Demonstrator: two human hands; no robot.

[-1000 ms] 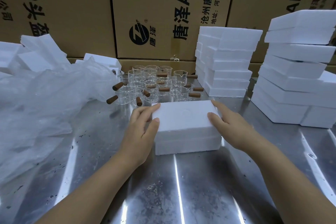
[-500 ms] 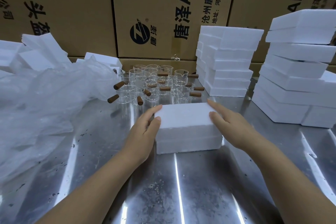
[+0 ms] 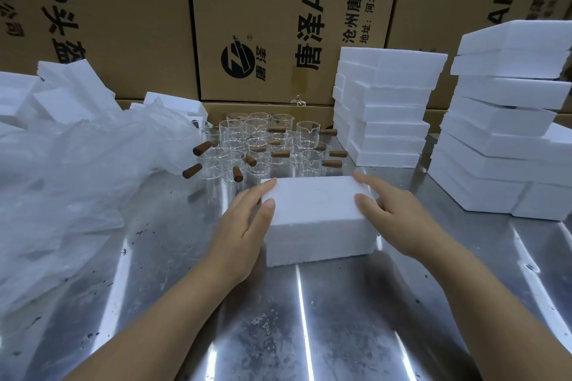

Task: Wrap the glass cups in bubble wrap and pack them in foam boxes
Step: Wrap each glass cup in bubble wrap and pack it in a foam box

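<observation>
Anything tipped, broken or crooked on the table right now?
Nothing looks broken or spilled. The cups stand upright. Only the far-right foam stack is untidy: its boxes sit staggered, some overhanging those below. The box in front lies flat and closed.

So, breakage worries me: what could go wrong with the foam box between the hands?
The glass cups stand close behind the foam box; a push forward could topple them. The left hand and right hand touch its sides with fairly straight fingers, so a lift may slip, or raise only the upper half at the seam.
</observation>
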